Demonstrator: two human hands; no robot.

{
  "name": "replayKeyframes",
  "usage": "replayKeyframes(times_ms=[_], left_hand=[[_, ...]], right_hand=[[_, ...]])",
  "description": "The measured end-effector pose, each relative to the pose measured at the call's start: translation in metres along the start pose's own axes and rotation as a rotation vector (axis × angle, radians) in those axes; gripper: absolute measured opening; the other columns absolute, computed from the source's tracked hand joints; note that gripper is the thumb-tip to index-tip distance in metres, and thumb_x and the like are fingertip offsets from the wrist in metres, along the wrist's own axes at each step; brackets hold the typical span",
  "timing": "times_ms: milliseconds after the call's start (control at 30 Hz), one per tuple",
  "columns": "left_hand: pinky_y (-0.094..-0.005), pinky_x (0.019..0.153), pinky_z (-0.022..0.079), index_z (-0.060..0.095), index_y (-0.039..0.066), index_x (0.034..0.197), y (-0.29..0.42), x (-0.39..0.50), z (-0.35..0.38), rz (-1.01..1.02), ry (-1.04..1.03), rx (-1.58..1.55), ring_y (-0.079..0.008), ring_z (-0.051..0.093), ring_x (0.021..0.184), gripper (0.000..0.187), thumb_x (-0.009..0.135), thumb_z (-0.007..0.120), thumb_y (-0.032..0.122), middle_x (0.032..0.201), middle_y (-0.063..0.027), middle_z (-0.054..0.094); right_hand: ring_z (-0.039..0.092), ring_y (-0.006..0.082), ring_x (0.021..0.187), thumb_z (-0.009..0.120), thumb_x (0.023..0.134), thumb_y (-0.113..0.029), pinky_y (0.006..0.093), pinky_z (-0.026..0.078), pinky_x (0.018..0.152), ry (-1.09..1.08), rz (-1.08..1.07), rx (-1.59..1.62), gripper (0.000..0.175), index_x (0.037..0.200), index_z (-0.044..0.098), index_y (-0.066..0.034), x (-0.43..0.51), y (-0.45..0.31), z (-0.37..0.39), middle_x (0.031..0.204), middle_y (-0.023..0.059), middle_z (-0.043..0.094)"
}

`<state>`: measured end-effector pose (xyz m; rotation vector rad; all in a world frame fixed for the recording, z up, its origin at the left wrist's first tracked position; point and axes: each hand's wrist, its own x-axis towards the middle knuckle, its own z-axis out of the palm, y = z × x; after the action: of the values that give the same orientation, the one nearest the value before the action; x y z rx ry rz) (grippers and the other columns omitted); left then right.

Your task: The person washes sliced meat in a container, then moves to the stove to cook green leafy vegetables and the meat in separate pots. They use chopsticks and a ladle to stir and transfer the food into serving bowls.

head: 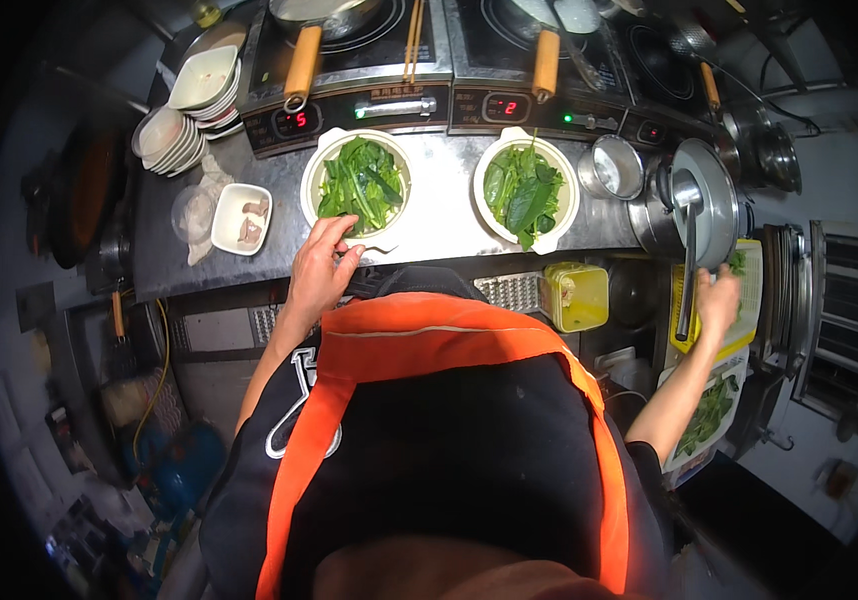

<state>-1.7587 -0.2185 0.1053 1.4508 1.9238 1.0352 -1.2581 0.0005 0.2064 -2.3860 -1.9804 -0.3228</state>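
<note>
My left hand [324, 262] is at the near rim of a white two-handled bowl [310, 178], its fingertips by the leaves and thumb apart from the fingers. Leafy greens [361, 180] fill that bowl. A second white bowl [573, 196] stands to its right on the steel counter [440, 191], with similar greens [525, 187] piled inside. My right hand [720, 301] is blurred, reaching over a yellow-rimmed basket [745, 330] with some greens in it. Whether its fingers hold anything is unclear. Just left of this hand is the long handle of a ladle [688, 262].
Induction cookers [346, 112] line the back, with wooden-handled pans [303, 67] on them. At left are stacked white bowls [204, 79] and a dish of meat pieces [241, 217]. Steel pots [654, 214] stand at right. Below are a yellow tub [583, 300] and a tray of leaves [706, 416].
</note>
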Motion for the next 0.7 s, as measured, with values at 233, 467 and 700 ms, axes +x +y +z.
replayKeyframes(times_ms=[233,467,700], left_hand=[[-0.0333,0.073,0.049,0.055,0.003,0.117,-0.011,-0.019,-0.010,-0.055,0.052,-0.042,-0.0232,0.060,0.079,0.037,0.082,0.063,0.010,0.108,-0.0130,0.056],[-0.0361,0.072,0.049,0.055,0.006,0.118,-0.034,-0.033,-0.030,-0.097,0.117,0.005,-0.0254,0.061,0.081,0.037,0.083,0.063,0.018,0.107,-0.0116,0.056],[-0.0324,0.068,0.048,0.056,0.005,0.117,-0.068,-0.048,-0.050,-0.217,0.203,0.049,-0.0225,0.058,0.076,0.037,0.081,0.064,0.013,0.103,-0.0108,0.057]], right_hand=[[0.045,0.0185,0.056,0.068,0.081,-0.014,0.0314,0.042,0.057,0.174,-0.419,0.554,0.018,0.080,0.058,0.0003,-0.018,-0.139,-0.064,0.063,0.0089,0.052],[0.064,0.0311,0.085,0.060,0.085,-0.011,0.0391,0.049,0.077,-0.606,-0.976,0.414,0.014,0.094,0.067,-0.0033,-0.102,-0.249,-0.012,0.092,0.0166,0.064],[0.061,0.0375,0.087,0.061,0.086,-0.016,0.0426,0.047,0.077,-0.585,-0.961,0.323,0.021,0.100,0.064,-0.0015,-0.110,-0.290,-0.015,0.097,0.0190,0.062]])
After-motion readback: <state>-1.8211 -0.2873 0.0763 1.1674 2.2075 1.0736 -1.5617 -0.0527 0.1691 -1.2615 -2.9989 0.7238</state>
